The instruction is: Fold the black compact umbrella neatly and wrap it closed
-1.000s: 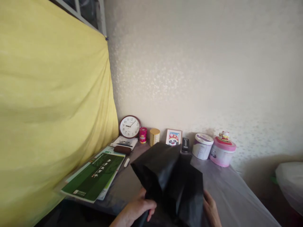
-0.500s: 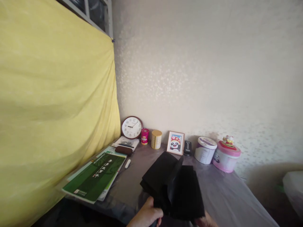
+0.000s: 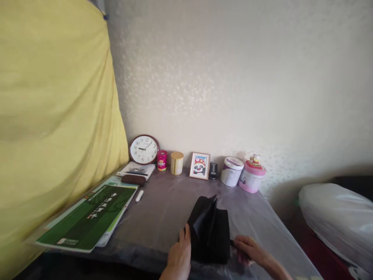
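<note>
Gripping a black bundle: left hand at its side; right hand pinching, seemingly, a strap.

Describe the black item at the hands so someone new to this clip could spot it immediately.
Find the grey tabletop by the wall. Near its front edge, between the left hand and right hand, is a black folded item. Unlike the small black device beside the picture frame, it has a raised flap.
</note>
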A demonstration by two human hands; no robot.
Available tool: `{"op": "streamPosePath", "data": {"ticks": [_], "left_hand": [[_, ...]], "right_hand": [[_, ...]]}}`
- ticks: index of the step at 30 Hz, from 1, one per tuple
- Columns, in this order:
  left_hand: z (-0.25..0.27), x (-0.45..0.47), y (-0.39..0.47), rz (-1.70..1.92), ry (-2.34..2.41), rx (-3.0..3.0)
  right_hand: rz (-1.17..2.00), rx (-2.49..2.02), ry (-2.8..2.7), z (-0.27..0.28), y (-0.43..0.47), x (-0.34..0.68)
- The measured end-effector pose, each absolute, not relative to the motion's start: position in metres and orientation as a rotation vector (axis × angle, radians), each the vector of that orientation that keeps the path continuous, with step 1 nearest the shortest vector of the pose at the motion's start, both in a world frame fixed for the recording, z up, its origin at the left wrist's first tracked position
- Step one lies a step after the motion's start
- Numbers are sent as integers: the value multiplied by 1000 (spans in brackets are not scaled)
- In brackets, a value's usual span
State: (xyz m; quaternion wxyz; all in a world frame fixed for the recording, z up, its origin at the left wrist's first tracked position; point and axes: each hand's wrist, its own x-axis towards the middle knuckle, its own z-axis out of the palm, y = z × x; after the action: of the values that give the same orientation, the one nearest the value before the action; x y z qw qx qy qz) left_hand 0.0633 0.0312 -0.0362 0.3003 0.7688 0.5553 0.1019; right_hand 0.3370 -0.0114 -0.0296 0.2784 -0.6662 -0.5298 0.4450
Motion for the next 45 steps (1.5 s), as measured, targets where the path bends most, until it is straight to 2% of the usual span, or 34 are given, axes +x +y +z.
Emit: {"op": "streamPosePath", "data": {"ticks": [5, 9, 13, 17, 25, 28, 35, 42, 45], "left_hand": [[-41, 53, 31, 167, 1440, 2217], [-43, 42, 34, 289, 1296, 2124], [-47, 38, 36, 413, 1184, 2022], [-48, 44, 32, 413, 1202, 2059], [-38, 81, 12, -162, 1501, 2258], [-43, 90, 10, -215, 1524, 2269], [-54, 70, 9, -23, 1467, 2318], [-41, 58, 19, 405, 1337, 2436], [-54, 68, 26, 387, 1190, 2416]], "right_hand": [[256, -1913, -1435, -4, -5, 335], [77, -1708, -1718, 26, 11, 296], [-2, -1643, -2007, 32, 28, 266], [-80, -1703, -2054, 30, 47, 256], [-141, -1745, -2031, 18, 86, 226], [-144, -1737, -2024, -5, 92, 213], [-195, -1739, -2023, -37, 95, 207], [-216, -1721, -2018, -42, 98, 209], [-193, -1708, -2015, -43, 99, 209]]}}
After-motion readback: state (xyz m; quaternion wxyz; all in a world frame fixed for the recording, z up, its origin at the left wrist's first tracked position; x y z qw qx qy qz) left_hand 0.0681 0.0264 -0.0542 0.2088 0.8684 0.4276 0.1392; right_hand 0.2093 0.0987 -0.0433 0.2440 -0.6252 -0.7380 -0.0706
